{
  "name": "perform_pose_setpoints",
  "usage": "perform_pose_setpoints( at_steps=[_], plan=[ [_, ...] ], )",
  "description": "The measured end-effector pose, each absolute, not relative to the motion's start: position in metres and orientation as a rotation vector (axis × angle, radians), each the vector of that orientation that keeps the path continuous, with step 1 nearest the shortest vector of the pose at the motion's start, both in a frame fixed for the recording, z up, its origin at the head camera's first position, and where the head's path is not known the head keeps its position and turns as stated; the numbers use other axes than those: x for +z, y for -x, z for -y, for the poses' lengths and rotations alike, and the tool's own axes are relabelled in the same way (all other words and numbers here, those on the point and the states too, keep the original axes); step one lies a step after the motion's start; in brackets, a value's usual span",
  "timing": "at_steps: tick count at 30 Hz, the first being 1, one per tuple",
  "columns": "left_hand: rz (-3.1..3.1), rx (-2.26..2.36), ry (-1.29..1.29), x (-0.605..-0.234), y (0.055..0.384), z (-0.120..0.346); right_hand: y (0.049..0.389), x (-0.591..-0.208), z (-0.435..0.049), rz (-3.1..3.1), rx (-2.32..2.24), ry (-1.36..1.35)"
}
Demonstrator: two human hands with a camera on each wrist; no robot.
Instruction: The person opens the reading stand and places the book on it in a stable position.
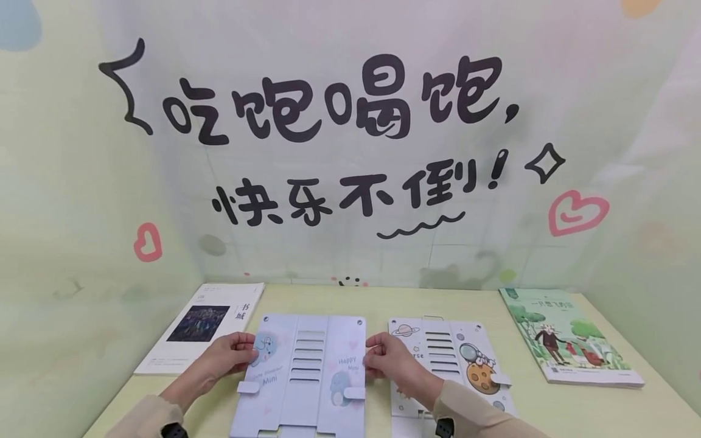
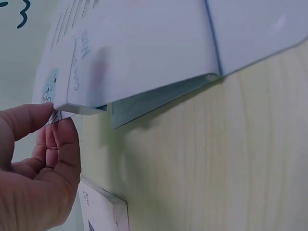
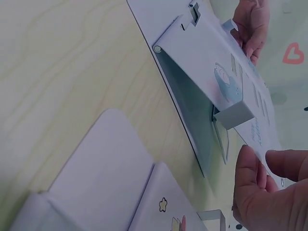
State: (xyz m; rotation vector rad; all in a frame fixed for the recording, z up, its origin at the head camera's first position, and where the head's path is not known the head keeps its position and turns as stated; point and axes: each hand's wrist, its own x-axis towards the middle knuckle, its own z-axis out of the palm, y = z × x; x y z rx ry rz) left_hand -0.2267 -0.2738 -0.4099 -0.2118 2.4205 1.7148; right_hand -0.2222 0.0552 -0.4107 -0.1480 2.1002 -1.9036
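A pale lavender book stand point(image 1: 309, 377) with dinosaur prints and a slotted middle strip is tilted up from its base, as both wrist views show. My left hand point(image 1: 232, 354) pinches the panel's left edge between thumb and fingers, above the left page clip point(image 1: 249, 387). On the opposite edge my right hand point(image 1: 395, 360) pinches the panel above the right page clip point(image 1: 354, 393). Under the raised panel, the right wrist view shows a wire support point(image 3: 220, 139). A second book stand point(image 1: 471, 347), white with planets and an astronaut, stands to the right, partly hidden by my right forearm.
At the left lies a white book point(image 1: 181, 359) with a dark picture on its cover. A green illustrated book point(image 1: 569, 340) lies at the right. The pale wooden table point(image 1: 328, 298) meets a printed backdrop point(image 1: 350, 255) behind.
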Motion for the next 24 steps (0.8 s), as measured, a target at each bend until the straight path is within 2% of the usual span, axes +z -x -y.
perform_pose_setpoints(
  at_steps=[9,24],
  plan=[
    [-2.313,1.788,0.161,-0.399,0.222,0.276,0.223,-0.406,-0.052,-2.121,-1.889,0.154],
    [-2.16,1.759,-0.084,-0.387,0.221,0.287,0.215,-0.403,-0.057,-2.096,-1.954,0.294]
  ],
)
